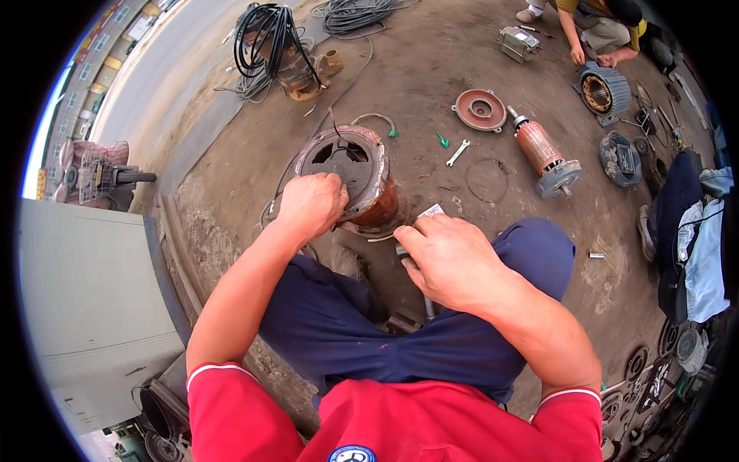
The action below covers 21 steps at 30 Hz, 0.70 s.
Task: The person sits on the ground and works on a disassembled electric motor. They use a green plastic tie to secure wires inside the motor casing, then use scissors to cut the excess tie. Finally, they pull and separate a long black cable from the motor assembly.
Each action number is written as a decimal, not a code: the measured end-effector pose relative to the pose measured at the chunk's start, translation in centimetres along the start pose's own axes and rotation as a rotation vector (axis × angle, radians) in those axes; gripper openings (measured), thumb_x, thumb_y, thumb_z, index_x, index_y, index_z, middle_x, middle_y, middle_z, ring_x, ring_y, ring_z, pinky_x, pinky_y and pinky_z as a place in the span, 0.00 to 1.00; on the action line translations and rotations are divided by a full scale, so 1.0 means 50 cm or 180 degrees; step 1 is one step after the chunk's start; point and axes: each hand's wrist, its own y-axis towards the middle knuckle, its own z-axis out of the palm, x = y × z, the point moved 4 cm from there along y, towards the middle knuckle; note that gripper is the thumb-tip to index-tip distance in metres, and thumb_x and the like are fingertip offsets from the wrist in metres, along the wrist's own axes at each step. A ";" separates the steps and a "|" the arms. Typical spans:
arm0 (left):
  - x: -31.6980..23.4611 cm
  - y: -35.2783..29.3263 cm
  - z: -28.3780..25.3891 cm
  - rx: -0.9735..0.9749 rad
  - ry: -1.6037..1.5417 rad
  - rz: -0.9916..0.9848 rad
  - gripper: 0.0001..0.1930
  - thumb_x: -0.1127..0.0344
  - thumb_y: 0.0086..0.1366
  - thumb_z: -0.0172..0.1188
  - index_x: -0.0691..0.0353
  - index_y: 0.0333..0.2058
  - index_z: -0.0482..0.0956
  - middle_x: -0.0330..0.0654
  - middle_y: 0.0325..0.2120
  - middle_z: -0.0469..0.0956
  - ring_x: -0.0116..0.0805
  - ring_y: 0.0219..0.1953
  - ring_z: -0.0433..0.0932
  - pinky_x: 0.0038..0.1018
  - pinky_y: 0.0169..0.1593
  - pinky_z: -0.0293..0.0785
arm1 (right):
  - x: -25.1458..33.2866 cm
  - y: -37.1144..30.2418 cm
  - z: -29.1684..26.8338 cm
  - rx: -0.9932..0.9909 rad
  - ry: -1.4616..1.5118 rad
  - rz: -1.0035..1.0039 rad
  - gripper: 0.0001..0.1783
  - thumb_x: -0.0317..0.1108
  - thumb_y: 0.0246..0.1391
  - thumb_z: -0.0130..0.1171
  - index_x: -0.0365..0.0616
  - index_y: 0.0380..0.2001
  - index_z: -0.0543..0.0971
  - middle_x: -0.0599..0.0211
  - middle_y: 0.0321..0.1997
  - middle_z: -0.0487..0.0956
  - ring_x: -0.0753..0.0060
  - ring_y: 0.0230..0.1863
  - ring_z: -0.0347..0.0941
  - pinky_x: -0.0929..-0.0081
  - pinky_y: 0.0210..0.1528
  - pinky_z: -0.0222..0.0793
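A rusty, round motor housing (379, 202) stands upright in front of me, with broken openings in its dark top plate. My left hand (314, 204) is closed at the near left part of its rim, fingertips hidden from view. To the right of the housing, my right hand (450, 258) hovers over my thigh with curled fingers. A grey piece (401, 250) shows beside its thumb and a metal rod (429, 308) below it; whether either is held is unclear. Behind the knuckles appears a small whitish piece (433, 210).
Ahead lie a wrench (458, 152), a wire loop (486, 180), a red end cover (480, 110) and a rotor (540, 146). A cable-wrapped pump (296, 73) stands far left. Another person crouches at a blue stator housing (616, 88). Clothes (704, 254) lie right; a white cabinet (100, 308) stands left.
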 end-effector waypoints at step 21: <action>0.001 -0.009 0.000 -0.0818 0.0142 0.0410 0.09 0.64 0.61 0.56 0.64 0.30 0.76 0.51 0.30 0.78 0.53 0.37 0.79 0.47 0.42 0.73 | 0.004 0.002 -0.005 0.0251 -0.0046 0.0096 0.16 0.34 0.50 0.65 0.39 0.40 0.76 0.55 0.35 0.78 0.50 0.40 0.78 0.55 0.43 0.75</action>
